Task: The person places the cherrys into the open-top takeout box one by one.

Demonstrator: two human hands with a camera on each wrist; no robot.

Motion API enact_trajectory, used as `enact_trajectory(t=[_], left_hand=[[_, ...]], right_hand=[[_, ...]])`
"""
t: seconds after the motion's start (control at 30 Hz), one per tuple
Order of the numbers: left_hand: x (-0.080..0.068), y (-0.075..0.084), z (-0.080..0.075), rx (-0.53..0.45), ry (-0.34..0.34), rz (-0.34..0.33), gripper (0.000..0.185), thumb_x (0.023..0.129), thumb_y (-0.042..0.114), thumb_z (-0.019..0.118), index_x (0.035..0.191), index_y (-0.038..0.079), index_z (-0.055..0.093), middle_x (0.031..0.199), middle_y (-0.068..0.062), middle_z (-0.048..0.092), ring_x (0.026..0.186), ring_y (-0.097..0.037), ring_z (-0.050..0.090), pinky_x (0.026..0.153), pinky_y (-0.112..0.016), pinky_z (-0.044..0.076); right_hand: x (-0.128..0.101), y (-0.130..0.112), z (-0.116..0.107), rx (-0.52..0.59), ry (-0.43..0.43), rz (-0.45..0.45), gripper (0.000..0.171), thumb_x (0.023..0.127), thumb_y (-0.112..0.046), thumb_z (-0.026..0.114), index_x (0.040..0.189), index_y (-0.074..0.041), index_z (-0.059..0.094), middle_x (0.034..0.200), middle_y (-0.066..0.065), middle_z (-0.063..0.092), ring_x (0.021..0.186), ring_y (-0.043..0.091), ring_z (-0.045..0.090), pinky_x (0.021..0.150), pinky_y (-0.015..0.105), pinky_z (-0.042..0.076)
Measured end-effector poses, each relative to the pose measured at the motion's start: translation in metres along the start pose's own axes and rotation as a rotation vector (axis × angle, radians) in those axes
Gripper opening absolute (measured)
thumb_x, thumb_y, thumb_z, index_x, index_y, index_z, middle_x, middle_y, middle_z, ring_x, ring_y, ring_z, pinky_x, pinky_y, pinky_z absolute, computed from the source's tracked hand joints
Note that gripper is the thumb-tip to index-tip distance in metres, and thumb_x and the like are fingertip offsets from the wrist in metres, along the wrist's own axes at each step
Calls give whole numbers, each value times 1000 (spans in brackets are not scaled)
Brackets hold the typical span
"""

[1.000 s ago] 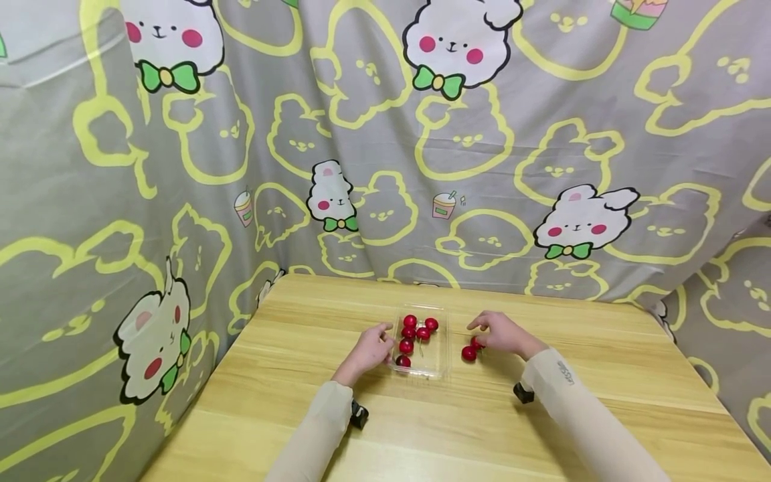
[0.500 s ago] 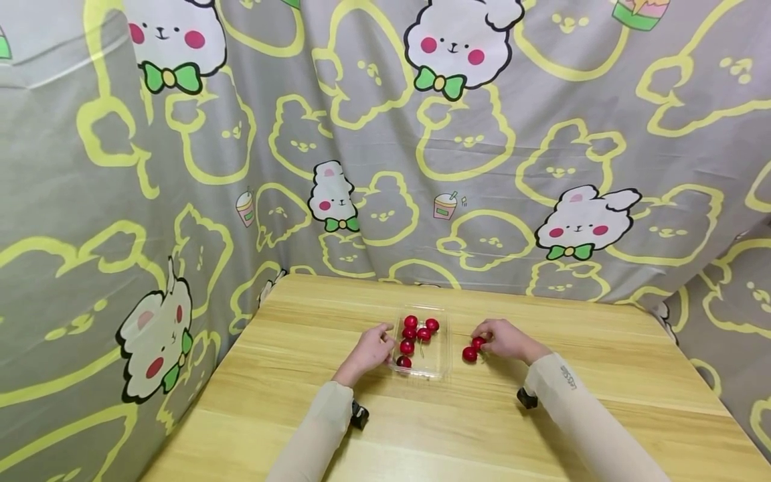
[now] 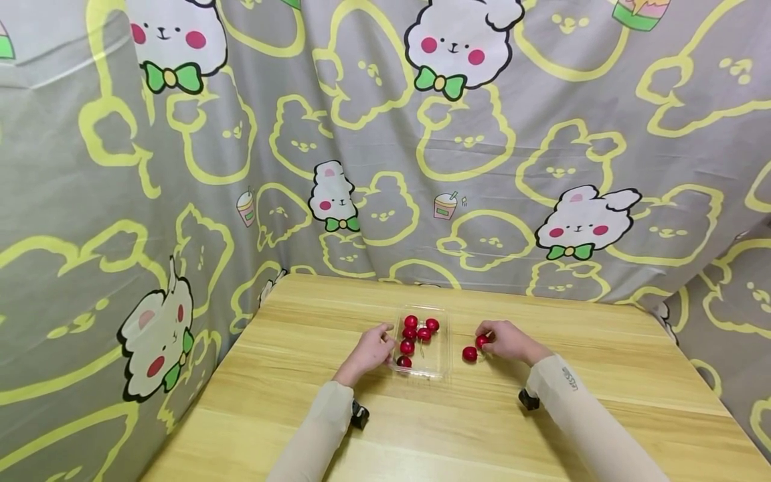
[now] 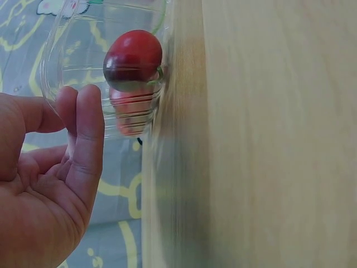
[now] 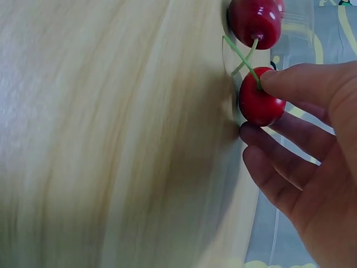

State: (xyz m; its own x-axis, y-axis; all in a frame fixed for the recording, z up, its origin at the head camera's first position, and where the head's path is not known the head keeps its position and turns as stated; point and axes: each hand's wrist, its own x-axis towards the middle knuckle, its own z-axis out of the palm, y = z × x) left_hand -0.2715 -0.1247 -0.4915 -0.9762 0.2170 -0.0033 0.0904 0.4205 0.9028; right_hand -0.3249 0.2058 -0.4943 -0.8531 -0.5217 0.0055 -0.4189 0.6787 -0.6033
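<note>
In the head view, a clear plastic box holds several red cherries. My left hand is at its left side; in the left wrist view its fingertips touch the box's edge, with cherries showing through the plastic. Right of the box, my right hand pinches a cherry between thumb and fingers, low over the table. A green stem rises from that cherry and crosses the stem of a second cherry, which lies beside it on the wood.
The wooden table runs back to a grey patterned curtain, which also hangs along the left side. A black wrist camera sits under the left wrist, another camera under the right.
My right hand has come down onto the farther cherry and gripped it. That cherry has shifted slightly right, away from its neighbour. The left hand and box have stayed put.
</note>
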Motion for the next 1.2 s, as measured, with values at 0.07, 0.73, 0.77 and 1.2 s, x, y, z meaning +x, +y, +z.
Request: enact_trajectory(t=[0.07, 0.73, 0.77, 1.2], left_hand=[[0, 0, 0, 1, 3, -1, 48, 93, 3, 51, 138, -9, 39, 81, -8, 54, 55, -14, 57, 54, -29, 56], [1, -3, 2, -15, 9, -11, 50, 93, 3, 51, 139, -8, 38, 81, -8, 53, 55, -15, 57, 55, -29, 56], [1, -3, 2, -16, 8, -10, 50, 92, 3, 52, 139, -8, 38, 81, -8, 53, 55, -15, 57, 55, -29, 56], [0, 1, 0, -2, 3, -13, 50, 93, 4, 51, 139, -8, 38, 81, -8, 53, 54, -14, 57, 55, -29, 56]], right_hand=[[-1, 0, -2, -7, 12, 5, 21, 81, 1, 67, 102, -1, 63, 88, 3, 64, 82, 17, 60, 65, 27, 52], [6, -39, -16, -69, 142, -161, 29, 80, -9, 72, 107, 0, 67, 93, 0, 65, 83, 16, 60, 71, 34, 52], [6, -43, -15, -68, 141, -166, 29, 80, -9, 73, 107, 0, 67, 93, -1, 64, 83, 15, 60, 72, 35, 52], [18, -72, -5, -75, 119, -242, 27, 81, -11, 72, 107, -5, 67, 96, -2, 64, 85, 14, 59, 74, 35, 52]])
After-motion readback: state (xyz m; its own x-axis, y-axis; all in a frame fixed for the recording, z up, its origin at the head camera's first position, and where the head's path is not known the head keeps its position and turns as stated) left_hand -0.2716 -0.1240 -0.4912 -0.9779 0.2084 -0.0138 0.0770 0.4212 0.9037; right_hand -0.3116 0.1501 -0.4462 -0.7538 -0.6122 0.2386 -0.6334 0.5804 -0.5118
